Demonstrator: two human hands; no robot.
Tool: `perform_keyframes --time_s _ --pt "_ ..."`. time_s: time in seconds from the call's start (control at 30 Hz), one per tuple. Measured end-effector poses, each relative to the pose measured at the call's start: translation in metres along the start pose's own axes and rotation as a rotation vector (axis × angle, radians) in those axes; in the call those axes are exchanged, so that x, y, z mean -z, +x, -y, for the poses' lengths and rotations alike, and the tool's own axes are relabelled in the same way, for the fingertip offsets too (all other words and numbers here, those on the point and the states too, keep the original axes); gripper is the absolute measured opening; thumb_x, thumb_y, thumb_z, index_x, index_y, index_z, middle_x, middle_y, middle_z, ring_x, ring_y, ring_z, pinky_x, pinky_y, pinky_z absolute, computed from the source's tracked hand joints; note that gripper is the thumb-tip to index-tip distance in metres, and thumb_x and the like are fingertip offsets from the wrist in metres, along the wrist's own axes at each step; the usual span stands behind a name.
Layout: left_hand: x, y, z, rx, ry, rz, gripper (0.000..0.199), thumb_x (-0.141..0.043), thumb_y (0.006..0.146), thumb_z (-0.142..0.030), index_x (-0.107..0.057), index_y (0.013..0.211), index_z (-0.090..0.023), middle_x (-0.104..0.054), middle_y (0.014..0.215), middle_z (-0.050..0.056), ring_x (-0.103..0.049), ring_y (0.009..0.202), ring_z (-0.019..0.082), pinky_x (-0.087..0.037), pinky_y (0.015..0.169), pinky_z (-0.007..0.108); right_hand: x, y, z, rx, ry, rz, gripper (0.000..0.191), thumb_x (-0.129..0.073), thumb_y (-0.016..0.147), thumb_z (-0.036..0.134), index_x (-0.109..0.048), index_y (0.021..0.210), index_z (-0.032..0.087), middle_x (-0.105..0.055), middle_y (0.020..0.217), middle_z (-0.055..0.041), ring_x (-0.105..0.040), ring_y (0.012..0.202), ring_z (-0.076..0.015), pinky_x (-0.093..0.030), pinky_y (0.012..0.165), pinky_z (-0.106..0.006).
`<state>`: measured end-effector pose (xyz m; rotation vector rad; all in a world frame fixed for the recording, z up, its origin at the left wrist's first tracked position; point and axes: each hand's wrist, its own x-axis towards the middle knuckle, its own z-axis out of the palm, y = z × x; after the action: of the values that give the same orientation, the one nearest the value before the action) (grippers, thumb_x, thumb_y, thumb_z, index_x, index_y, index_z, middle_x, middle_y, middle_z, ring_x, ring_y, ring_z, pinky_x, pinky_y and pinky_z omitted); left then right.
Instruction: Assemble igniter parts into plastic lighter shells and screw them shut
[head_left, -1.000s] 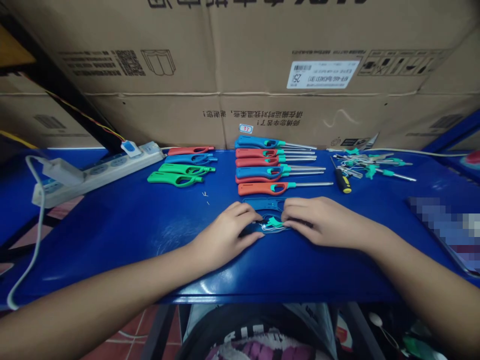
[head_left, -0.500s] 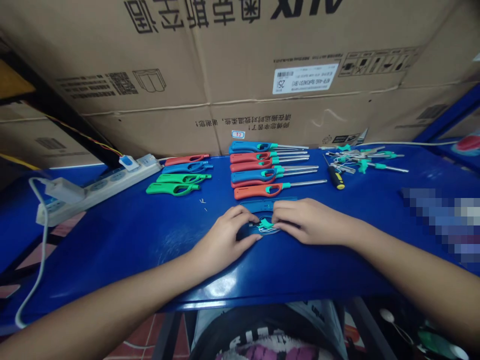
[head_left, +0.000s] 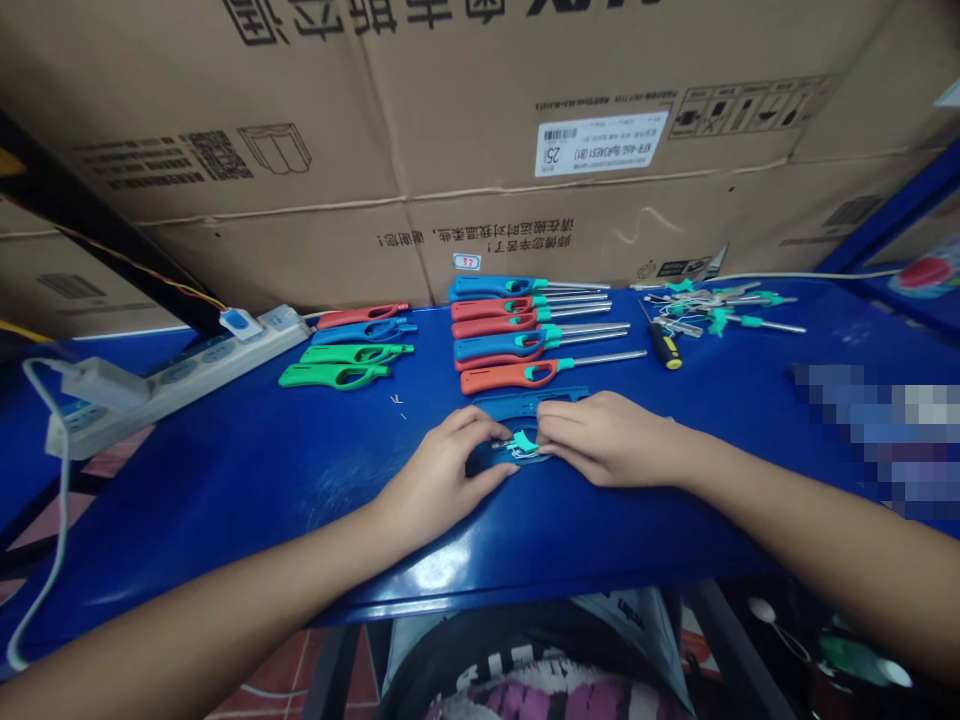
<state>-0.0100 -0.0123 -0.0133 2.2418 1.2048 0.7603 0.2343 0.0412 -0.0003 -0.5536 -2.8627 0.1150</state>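
Observation:
On the blue table, a blue lighter shell half [head_left: 484, 460] lies under my fingers. My left hand [head_left: 442, 465] grips its left end between thumb and fingers. In the shell sits a green trigger [head_left: 525, 441] with thin white wires beside it. My right hand [head_left: 604, 440] pinches at the right side of this trigger and its wires; the fingertips hide exactly what is held. Just behind my hands lies another blue shell half [head_left: 510, 405], its right part covered by my right hand.
Behind lies a row of assembled lighters [head_left: 499, 378] with metal tubes. Several empty-looking shells [head_left: 337, 376] and a power strip [head_left: 180, 375] are at left. A screwdriver [head_left: 664, 347] lies beside loose lighter parts [head_left: 720, 310] at right. A large cardboard box [head_left: 315, 240] stands behind.
The view has shifted slightly. The green trigger looks turned a little between my fingers and sits differently in the shell. Both hands stay at the same place on the shell.

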Motion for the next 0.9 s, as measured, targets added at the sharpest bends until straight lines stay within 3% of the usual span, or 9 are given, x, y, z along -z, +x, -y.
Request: perform_keyframes --time_s 0.4,0.7,0.9 --pt "-0.0024 -0.001 -0.0004 0.003 0.001 -0.014 0.033 -0.075 0.087 -0.019 -0.058 0.115 -0.02 -0.066 0.108 0.005 -0.065 0.102 0.021 -0.056 0.092 0.039 0.0025 0.0002 -0.0019 0.009 0.064 0.006 0.018 -0.045 0.097 0.015 -0.061 0.088 0.017 -0.063 0.085 -0.0033 -0.052 0.067 -0.0131 -0.032 0.057 -0.025" --pt "-0.002 -0.0018 -0.0027 -0.065 0.059 0.025 0.027 -0.066 0.094 -0.023 -0.059 0.121 -0.021 -0.065 0.114 0.007 -0.061 0.108 0.024 -0.052 0.097 0.043 0.0033 -0.0011 0.0009 0.015 0.034 -0.023 0.023 -0.043 0.102 0.023 -0.063 0.09 0.017 -0.062 0.081 -0.0033 -0.051 0.066 -0.013 -0.033 0.058 -0.026" --pt "-0.0038 -0.0023 -0.0007 -0.09 0.08 0.022 0.028 -0.065 0.095 -0.023 -0.059 0.122 -0.019 -0.064 0.113 0.007 -0.059 0.107 0.024 -0.051 0.097 0.043 0.0065 -0.0011 0.0033 0.059 -0.125 0.036 0.025 -0.042 0.1 0.018 -0.063 0.087 0.017 -0.063 0.082 -0.003 -0.048 0.062 -0.0127 -0.03 0.056 -0.028"
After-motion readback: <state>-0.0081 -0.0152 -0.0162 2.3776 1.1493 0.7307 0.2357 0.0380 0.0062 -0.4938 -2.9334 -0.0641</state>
